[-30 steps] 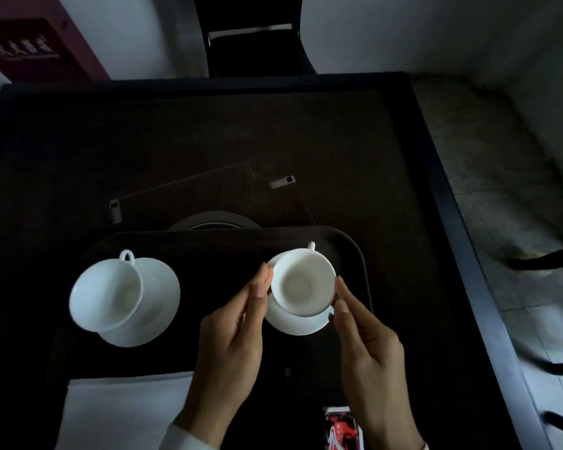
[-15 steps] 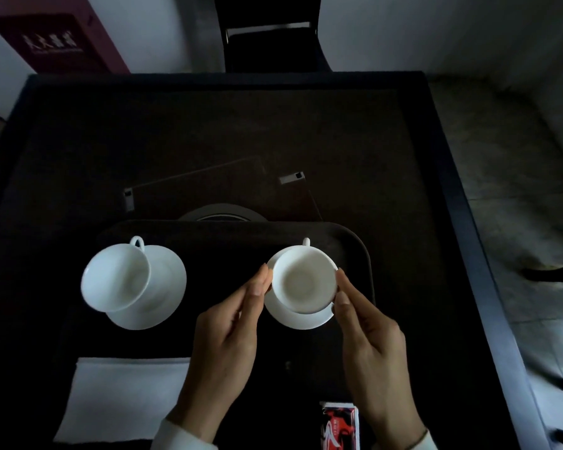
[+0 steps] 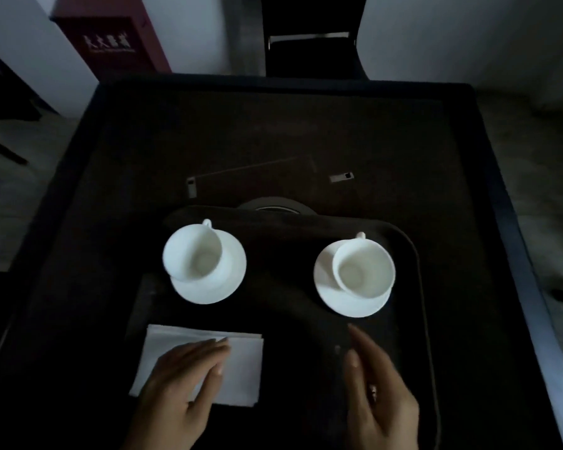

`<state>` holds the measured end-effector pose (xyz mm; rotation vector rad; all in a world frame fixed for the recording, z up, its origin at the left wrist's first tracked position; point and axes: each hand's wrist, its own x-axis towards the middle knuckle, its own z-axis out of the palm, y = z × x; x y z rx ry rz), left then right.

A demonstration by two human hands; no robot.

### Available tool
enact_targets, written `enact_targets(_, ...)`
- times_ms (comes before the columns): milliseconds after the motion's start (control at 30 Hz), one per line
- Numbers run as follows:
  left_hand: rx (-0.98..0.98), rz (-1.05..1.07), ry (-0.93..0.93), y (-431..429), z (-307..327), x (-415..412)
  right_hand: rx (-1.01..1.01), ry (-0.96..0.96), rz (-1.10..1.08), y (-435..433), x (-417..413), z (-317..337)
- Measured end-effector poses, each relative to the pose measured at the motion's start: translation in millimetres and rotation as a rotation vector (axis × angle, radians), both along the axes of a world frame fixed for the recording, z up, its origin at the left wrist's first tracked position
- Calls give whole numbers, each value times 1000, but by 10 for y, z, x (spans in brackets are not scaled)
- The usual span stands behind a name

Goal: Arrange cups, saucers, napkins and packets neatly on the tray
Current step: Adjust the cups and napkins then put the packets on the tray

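A dark tray [image 3: 413, 254] lies on the table in front of me. Two empty white cups stand on white saucers on it: the left cup [image 3: 192, 251] on its saucer [image 3: 221, 284], the right cup [image 3: 363, 266] on its saucer [image 3: 325, 280]. Both handles point away from me. A folded white napkin [image 3: 241, 362] lies at the tray's near left. My left hand [image 3: 179, 388] rests flat on the napkin, fingers together. My right hand [image 3: 374, 394] hovers below the right saucer, fingers apart, holding nothing. A small bit of red and white shows at its edge, too small to identify.
The tray sits on a dark square table [image 3: 273, 125] with a raised rim. Behind the tray lie a flat transparent sheet with metal clips [image 3: 257, 177] and a round grey disc [image 3: 275, 204]. A dark chair [image 3: 309, 37] stands beyond the far edge, a red cabinet [image 3: 108, 40] at back left.
Both hands have let go of the right cup and drawn back toward me. The left hand now lies on the napkin. The view has shifted, so the tray sits further right.
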<state>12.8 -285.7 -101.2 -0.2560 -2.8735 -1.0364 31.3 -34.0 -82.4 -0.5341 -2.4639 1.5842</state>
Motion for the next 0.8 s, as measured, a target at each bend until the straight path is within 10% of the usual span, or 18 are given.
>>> enact_targets(467, -312, -267, -43, -1256, -336, 71, 308, 7, 706, -2301, 67, -325)
enact_targets(800, -469, -249, -66, -1346, -496, 132, 627, -182, 739, -2287, 15, -565)
